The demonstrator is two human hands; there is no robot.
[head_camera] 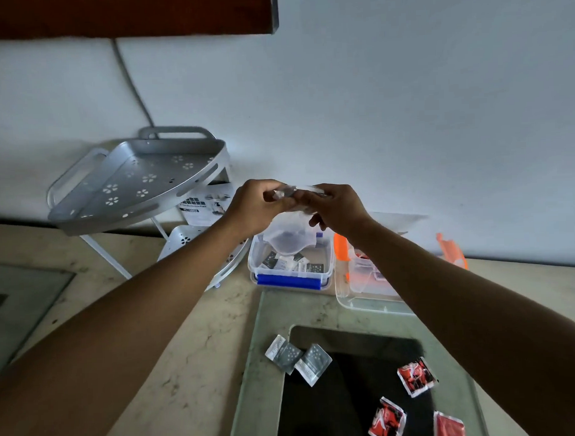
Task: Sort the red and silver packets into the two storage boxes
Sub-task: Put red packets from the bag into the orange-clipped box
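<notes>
My left hand and my right hand meet above the blue-latched storage box. Both pinch the top of a clear plastic bag that hangs down into that box. Several silver packets lie inside it. To its right stands the orange-latched box, with red packets inside, mostly hidden behind my right forearm. Nearer me, two silver packets lie at the edge of a dark panel. Three red packets lie on the panel's right side.
A silver two-tier corner rack stands at the back left against the wall, with a leaflet behind it. An orange-clipped lid leans at the back right. The dark panel sits in a glass frame on the stone counter.
</notes>
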